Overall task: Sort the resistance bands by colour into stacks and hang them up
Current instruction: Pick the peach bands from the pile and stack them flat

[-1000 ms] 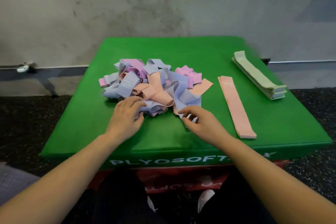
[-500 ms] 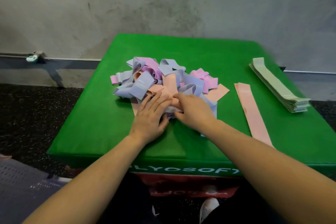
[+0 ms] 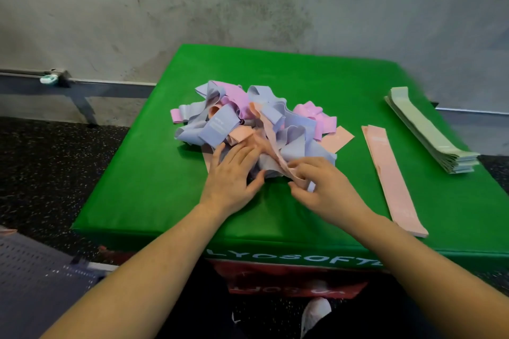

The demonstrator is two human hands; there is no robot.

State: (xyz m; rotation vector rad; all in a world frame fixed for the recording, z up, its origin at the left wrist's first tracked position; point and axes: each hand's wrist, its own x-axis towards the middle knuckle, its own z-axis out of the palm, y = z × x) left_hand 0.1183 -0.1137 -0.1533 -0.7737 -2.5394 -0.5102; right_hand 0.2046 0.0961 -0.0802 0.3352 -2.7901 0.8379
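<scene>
While my left hand (image 3: 234, 170) presses flat on the tangled pile of bands (image 3: 248, 124) mid-surface, my right hand (image 3: 316, 181) has its fingers (image 3: 298, 173) pinching a peach band (image 3: 271, 143). Peach stack (image 3: 391, 173) and green stack (image 3: 429, 132) lie rightward on the green surface (image 3: 154, 187).

- Two hands: the left hand (image 3: 234, 173) lies flat on the pile; the right hand (image 3: 322, 184) is the grip, pinching one peach band (image 3: 272, 146).
- One pile (image 3: 248, 121) of tangled bands beyond the grip, in lilac, pink and peach; their number cannot be told.
- Two sorted stacks right of the grip: one peach stack (image 3: 391, 173), one green stack (image 3: 429, 132) farther right.
- One green worktop (image 3: 165, 187).
- One shoe (image 3: 314, 311).
</scene>
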